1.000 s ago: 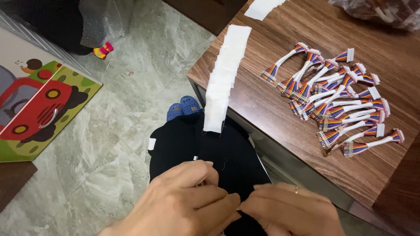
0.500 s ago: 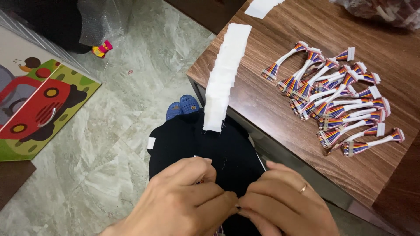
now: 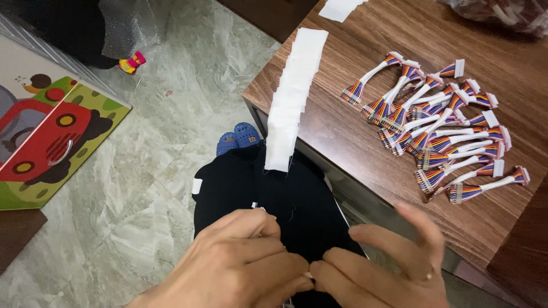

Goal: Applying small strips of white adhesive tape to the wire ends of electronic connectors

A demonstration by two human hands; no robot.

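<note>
My left hand (image 3: 240,262) is curled low in the view over my lap in black trousers (image 3: 285,194). Its thumb tip meets my right hand (image 3: 382,274), and a small white piece (image 3: 309,276) is pinched between them. The other fingers of my right hand, one wearing a ring, are spread. A white tip (image 3: 257,206) pokes out above my left hand; what it belongs to is hidden. A strip of white labels (image 3: 294,91) hangs over the edge of the wooden table (image 3: 354,154). A pile of multicoloured ribbon cables with white connectors (image 3: 445,125) lies on the table.
Blue shoes (image 3: 240,137) rest on the marble floor below the table edge. A colourful board with a red car picture (image 3: 45,142) lies at left, with a small toy (image 3: 132,61) beyond it. A plastic bag (image 3: 502,14) and white paper (image 3: 339,8) sit at the table's far side.
My right hand has moved in to meet my left hand, and its outer fingers have now spread apart. My left hand has stayed in place.
</note>
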